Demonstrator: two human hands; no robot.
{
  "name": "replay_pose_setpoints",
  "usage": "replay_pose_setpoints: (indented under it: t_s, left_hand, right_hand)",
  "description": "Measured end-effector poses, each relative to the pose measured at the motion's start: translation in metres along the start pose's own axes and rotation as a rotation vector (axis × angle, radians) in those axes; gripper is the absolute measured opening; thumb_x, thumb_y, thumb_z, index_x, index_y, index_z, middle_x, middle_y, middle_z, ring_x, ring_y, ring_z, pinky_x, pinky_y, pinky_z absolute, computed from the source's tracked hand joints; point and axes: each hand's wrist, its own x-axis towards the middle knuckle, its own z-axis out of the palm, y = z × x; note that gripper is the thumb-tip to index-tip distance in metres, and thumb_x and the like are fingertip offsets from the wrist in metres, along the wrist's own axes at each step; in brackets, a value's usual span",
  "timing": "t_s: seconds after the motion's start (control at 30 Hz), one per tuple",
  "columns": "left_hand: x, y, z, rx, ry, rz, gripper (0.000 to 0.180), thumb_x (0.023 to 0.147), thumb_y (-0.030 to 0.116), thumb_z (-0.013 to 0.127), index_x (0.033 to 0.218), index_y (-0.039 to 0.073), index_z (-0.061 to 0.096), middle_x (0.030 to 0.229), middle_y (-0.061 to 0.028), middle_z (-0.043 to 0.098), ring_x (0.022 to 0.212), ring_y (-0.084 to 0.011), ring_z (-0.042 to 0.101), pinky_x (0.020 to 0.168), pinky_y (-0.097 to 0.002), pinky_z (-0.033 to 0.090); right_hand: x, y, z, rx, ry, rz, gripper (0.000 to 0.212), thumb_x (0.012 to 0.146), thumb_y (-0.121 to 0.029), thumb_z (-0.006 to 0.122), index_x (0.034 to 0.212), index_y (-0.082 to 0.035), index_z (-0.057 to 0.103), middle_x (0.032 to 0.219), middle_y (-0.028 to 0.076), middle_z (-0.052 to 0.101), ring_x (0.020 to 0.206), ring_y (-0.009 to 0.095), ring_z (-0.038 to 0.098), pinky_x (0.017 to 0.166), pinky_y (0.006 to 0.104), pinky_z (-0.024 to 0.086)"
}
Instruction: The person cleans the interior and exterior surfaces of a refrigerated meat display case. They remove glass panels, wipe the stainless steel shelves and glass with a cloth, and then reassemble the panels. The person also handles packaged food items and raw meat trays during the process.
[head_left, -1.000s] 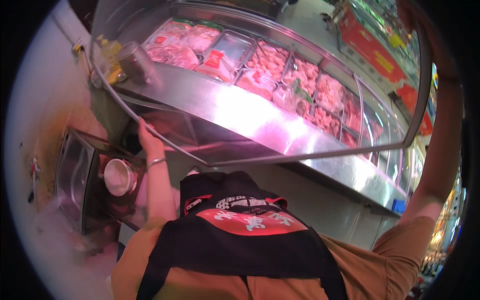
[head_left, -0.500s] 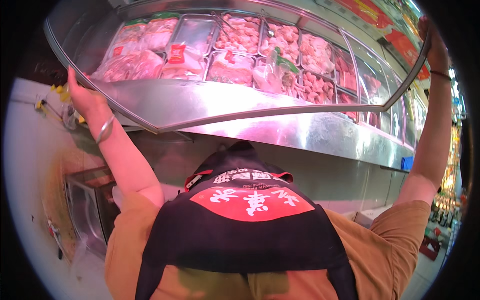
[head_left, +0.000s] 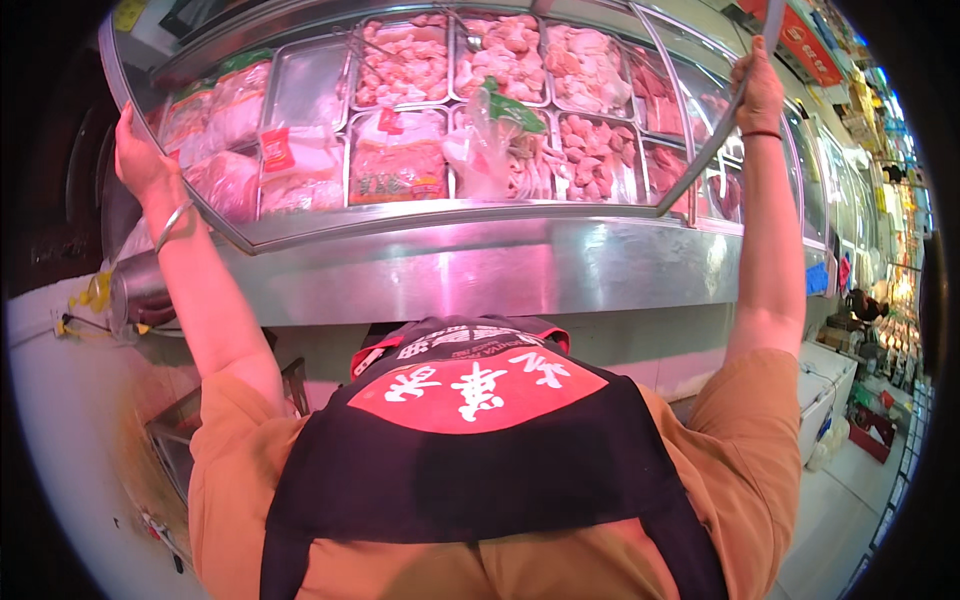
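A metal-framed glass panel [head_left: 706, 150] spans between my two hands over the front of a refrigerated meat case [head_left: 400, 275]. My left hand [head_left: 148, 165] grips its left edge, with the fingers partly behind the frame. Around the right edge, higher up, my right hand [head_left: 762, 95] is closed. Behind the glass lie metal trays of raw meat [head_left: 405, 62], bagged meat pieces [head_left: 395, 160] and a clear bag with green print [head_left: 490, 140]. One tray [head_left: 305, 85] at the back left shows mostly bare metal.
Other glass panes [head_left: 815, 175] continue along the case at the right. A white chest [head_left: 828, 385] and a red crate [head_left: 872, 430] stand on the floor at the right. Below my left arm is a dark-framed stand [head_left: 175, 430]. Tongs or ladles rest in the back trays.
The panel's right edge and my right hand have come inward to the left. My view has shifted, so more of the case's steel front shows. Both hands keep their hold.
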Motion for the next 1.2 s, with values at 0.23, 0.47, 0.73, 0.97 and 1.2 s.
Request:
replay_pose_setpoints:
  t_s: [0.23,0.47,0.73,0.97,1.2]
  left_hand:
    - [0.018,-0.089,0.001,0.07,0.021,-0.001,0.028,0.086,0.014,0.06,0.102,-0.009,0.064,0.102,-0.0134,0.065,0.094,-0.0211,0.063,0.089,-0.0313,0.048]
    - [0.021,-0.136,0.007,0.159,0.017,-0.041,0.027,0.087,0.015,0.058,0.101,-0.006,0.066,0.101,-0.011,0.065,0.092,-0.0193,0.063,0.085,-0.0306,0.049]
    - [0.022,-0.158,0.026,0.198,0.014,-0.101,0.027,0.087,0.017,0.057,0.1,-0.005,0.066,0.099,-0.0099,0.065,0.091,-0.0184,0.063,0.082,-0.0294,0.05]
    - [0.03,-0.178,0.009,0.194,-0.05,-0.171,0.027,0.088,0.019,0.058,0.099,-0.005,0.066,0.1,-0.0093,0.064,0.092,-0.0174,0.062,0.083,-0.0305,0.05]
    - [0.033,-0.206,0.01,0.408,-0.093,-0.193,0.029,0.086,0.025,0.063,0.097,-0.001,0.068,0.086,-0.0026,0.058,0.077,-0.0127,0.052,0.073,-0.0265,0.043]
  right_hand:
    - [0.021,0.08,-0.004,0.017,0.085,0.009,0.044,0.08,-0.045,0.073,0.062,-0.011,0.052,0.056,0.002,0.051,0.046,0.011,0.045,0.042,0.0245,0.034]
    - [0.025,0.122,-0.01,-0.086,0.093,0.059,0.047,0.079,-0.045,0.075,0.061,-0.007,0.054,0.054,0.001,0.049,0.044,0.01,0.044,0.041,0.0233,0.034]
    - [0.044,0.143,-0.008,-0.025,0.121,0.084,0.047,0.078,-0.046,0.075,0.06,-0.009,0.052,0.054,-0.001,0.048,0.047,0.009,0.044,0.045,0.0226,0.033]
    - [0.046,0.163,-0.003,-0.294,0.168,0.116,0.041,0.09,-0.044,0.062,0.065,-0.01,0.061,0.053,-0.005,0.048,0.047,0.007,0.038,0.043,0.0278,0.027]
    - [0.065,0.184,0.004,-0.368,0.048,0.141,0.051,0.083,-0.052,0.066,0.063,-0.006,0.056,0.058,0.0,0.051,0.05,0.008,0.042,0.048,0.0246,0.032]
